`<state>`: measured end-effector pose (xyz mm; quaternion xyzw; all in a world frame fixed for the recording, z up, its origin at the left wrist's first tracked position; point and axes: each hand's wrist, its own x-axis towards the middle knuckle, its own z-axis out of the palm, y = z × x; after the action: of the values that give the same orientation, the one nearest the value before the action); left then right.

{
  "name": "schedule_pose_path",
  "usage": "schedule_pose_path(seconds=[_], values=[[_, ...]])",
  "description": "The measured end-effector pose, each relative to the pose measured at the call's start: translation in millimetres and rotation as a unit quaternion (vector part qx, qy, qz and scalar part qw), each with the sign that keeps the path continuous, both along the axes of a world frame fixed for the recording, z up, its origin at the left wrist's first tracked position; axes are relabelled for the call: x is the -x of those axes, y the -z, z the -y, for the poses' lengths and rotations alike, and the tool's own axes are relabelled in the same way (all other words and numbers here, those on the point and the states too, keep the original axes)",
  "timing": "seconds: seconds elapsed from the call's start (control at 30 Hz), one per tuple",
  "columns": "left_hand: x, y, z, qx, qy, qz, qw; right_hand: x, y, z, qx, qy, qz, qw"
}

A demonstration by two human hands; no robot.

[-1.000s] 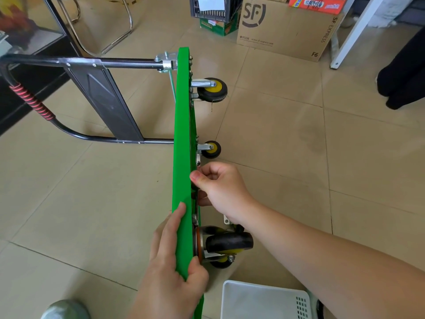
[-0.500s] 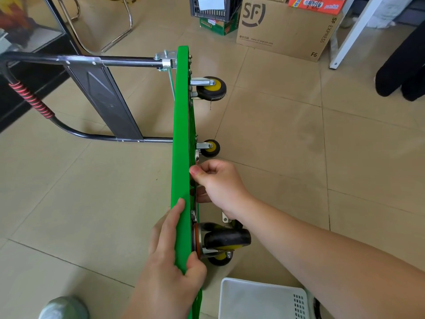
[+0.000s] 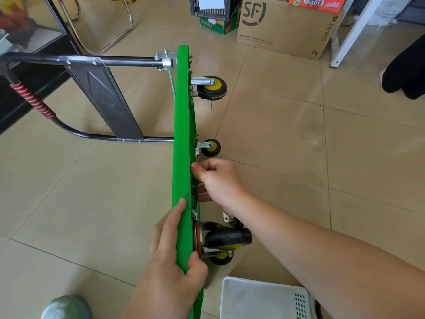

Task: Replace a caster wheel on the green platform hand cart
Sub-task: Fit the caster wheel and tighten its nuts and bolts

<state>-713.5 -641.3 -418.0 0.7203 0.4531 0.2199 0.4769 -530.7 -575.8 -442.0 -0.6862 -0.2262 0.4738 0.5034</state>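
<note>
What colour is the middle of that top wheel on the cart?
Yellow, with a black tyre around it. The head view shows the top wheel clearly.

Beige tiled floor (image 3: 276, 134) with green cart (image 3: 182, 134) on edge, cardboard box (image 3: 287, 26), white basket (image 3: 257, 298).

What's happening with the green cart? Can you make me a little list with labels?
Cart: green platform stands on its edge, wheels pointing right
Left hand: grips the platform's near edge
Right hand: pinches a silver metal piece at the underside; what it is, unclear
Nearest wheel: black caster, sits against the platform
Beside it: white basket on the floor
</note>
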Motion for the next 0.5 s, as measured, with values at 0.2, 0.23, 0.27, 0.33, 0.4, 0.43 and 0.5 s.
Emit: schedule_pose_path(seconds=[0.2,0.23,0.27,0.33,0.4,0.43,0.5], values=[[-0.2,-1.9,1.3,-0.002,-0.004,-0.005,1.0,-1.1,2.1,-3.1,0.015,0.0,0.001,1.0],[-0.3,-2.3,1.6,-0.001,-0.005,-0.004,1.0,-1.4,1.7,-3.0,0.018,0.001,0.0,1.0],[-0.4,-2.3,2.1,0.002,-0.006,-0.001,1.0,-1.6,1.2,-2.9,0.02,0.001,-0.002,1.0],[-0.7,-2.6,2.7,0.008,-0.004,0.006,1.0,-1.7,0.7,-3.1,0.023,0.002,-0.002,1.0],[-0.7,-2.7,2.9,0.009,-0.003,0.004,1.0,-1.9,1.1,-3.6,0.025,-0.001,-0.002,1.0],[-0.6,-2.9,2.8,0.011,-0.003,0.001,1.0,-2.1,0.8,-4.0,0.027,-0.003,-0.004,1.0],[-0.7,-3.5,2.7,0.014,0.0,-0.001,1.0,-2.5,-0.3,-4.4,0.03,-0.004,-0.007,1.0]])
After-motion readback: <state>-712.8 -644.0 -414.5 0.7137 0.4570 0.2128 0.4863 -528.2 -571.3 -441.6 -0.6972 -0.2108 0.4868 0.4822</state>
